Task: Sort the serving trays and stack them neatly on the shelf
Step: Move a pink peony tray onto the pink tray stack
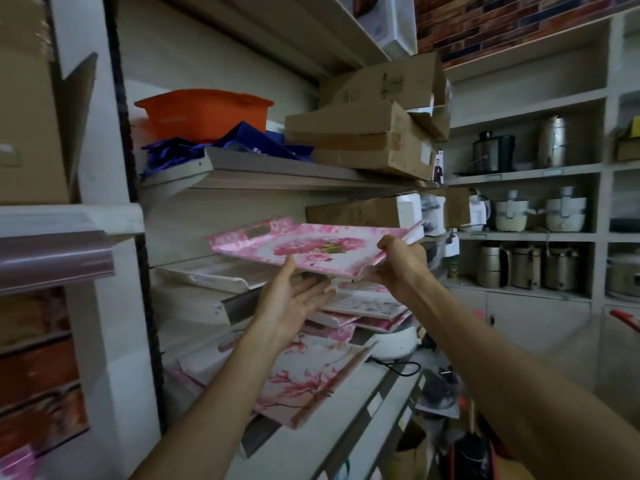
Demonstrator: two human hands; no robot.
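The right hand (403, 263) gripped the near right corner of a pink floral serving tray (304, 245), fingers curled under its rim and thumb on top. The left hand (291, 299) was spread, fingers straight, palm up beneath the tray's near edge at centre frame; contact looked likely at the thumb, though whether the palm bore weight could not be determined. The tray was held roughly level, face up, slightly tilted, in front of the middle shelf. Its long axis ran left to right across the frame, with a cut-out handle visible at the left end, pointing toward the left upright. Directly below it, a white tray (214, 277) lay on the shelf lip, and further pink and white trays (367, 306) sat in a loose, skewed pile just right of centre. A larger blossom-patterned tray (311, 379) overhung the lower shelf (349, 424) at an angle in the lower centre. Assessment: the task was at an early to middle stage; one tray was in hand, no neat stack was evident, and the lower trays remained to be squared up and sorted.
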